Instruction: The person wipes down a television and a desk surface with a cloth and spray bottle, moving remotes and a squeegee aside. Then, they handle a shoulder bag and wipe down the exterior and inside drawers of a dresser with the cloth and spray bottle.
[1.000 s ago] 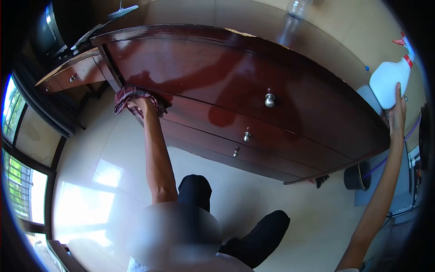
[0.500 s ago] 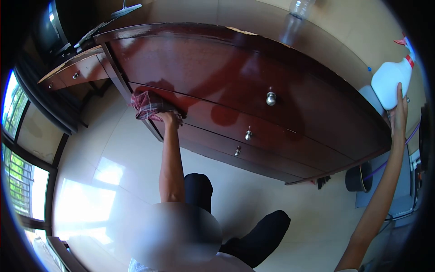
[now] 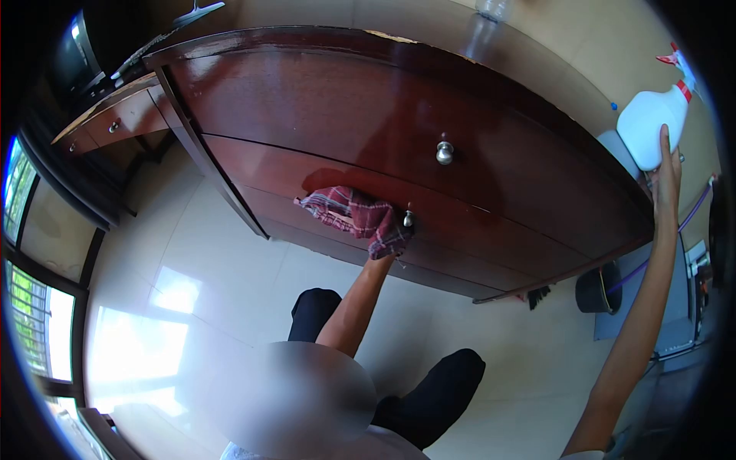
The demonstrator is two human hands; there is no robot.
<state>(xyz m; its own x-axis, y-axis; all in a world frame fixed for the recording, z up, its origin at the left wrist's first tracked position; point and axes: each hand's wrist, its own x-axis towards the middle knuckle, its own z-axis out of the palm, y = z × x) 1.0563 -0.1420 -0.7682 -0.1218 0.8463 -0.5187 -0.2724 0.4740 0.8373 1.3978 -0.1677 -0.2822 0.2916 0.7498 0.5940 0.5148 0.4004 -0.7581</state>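
A red plaid cloth is bunched against the front of a dark reddish-brown chest of drawers. My left hand is closed on the cloth and mostly covered by it. The cloth lies just left of a middle drawer's round metal knob. At the right end of the chest, my right hand grips the lower part of a white spray bottle with a red collar, one finger stretched up along its side. The other fingers are partly hidden near the chest's edge.
A clear plastic bottle stands on the chest's top. A black bucket is on the floor at right. To the left are a lower desk, a screen and a window. My legs are below.
My left hand has moved the cloth right and slightly down along the drawer fronts, from the left edge toward the middle knob. My right hand stays at the spray bottle. The view has shifted slightly.
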